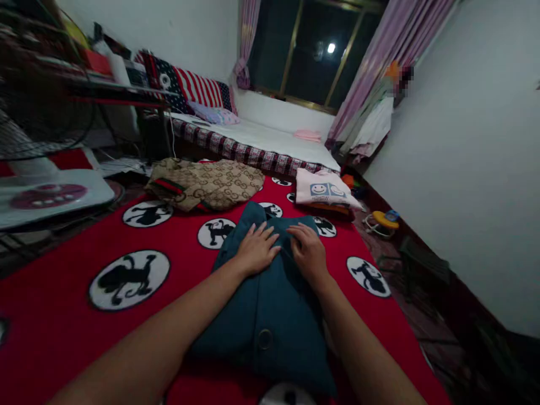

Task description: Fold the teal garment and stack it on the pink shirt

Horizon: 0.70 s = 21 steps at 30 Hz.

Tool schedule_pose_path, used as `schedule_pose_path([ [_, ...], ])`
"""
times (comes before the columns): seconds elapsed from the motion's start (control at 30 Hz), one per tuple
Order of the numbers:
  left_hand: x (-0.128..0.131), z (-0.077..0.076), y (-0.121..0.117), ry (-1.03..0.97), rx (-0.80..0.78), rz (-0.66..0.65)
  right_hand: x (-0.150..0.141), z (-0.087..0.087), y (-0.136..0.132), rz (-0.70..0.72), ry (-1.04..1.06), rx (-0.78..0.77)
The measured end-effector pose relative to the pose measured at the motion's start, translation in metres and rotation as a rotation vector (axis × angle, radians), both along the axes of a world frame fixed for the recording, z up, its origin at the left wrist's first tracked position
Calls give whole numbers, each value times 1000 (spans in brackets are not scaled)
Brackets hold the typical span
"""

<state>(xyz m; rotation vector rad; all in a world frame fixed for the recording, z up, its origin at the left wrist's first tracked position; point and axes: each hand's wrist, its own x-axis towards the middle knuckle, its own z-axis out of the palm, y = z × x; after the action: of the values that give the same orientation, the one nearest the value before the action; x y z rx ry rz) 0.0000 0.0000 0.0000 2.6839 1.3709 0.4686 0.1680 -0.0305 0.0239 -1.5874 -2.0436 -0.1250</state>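
A teal buttoned coat (280, 332) lies folded on a red blanket (177, 304) printed with white circles and dark monkey-like figures. One round button shows near its lower edge. My left hand (256, 248) rests flat on the upper part of the coat, fingers spread. Beside it, my right hand (310, 253) touches the coat just below its top edge, with fingers slightly bent and apart. Neither hand grips the cloth. Part of the coat's upper area is hidden under my hands and forearms.
Beyond the coat lie a tan patterned garment (228, 183) at left and a folded pink shirt (323, 188) on a small pile at right. A fan (25, 135) and white stool (54, 191) stand left. A yellow-topped stool (383, 220) is on the right-hand floor.
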Motion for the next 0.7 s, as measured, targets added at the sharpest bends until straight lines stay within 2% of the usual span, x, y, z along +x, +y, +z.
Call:
schedule_pose_path([
  [0.17,3,1,-1,-13,-23,28,6,-22,16,-39,-206,-260],
  [0.27,2,3,0,-30,-47,30,4,-28,24,-84,-297,-330],
  [0.37,-1,4,0,-53,-61,8,0,-23,26,-114,-368,-364],
  [0.47,-4,3,2,-105,-62,-29,-9,-7,21,-113,-404,-408],
  [0.53,-5,3,3,-219,-66,-26,-20,3,14,-67,-375,-417],
  [0.6,-7,4,4,-397,-70,38,-33,5,5,-2,-274,-377],
  [0.7,-14,9,5,-646,-10,180,-50,-6,-7,41,-87,-242],
])
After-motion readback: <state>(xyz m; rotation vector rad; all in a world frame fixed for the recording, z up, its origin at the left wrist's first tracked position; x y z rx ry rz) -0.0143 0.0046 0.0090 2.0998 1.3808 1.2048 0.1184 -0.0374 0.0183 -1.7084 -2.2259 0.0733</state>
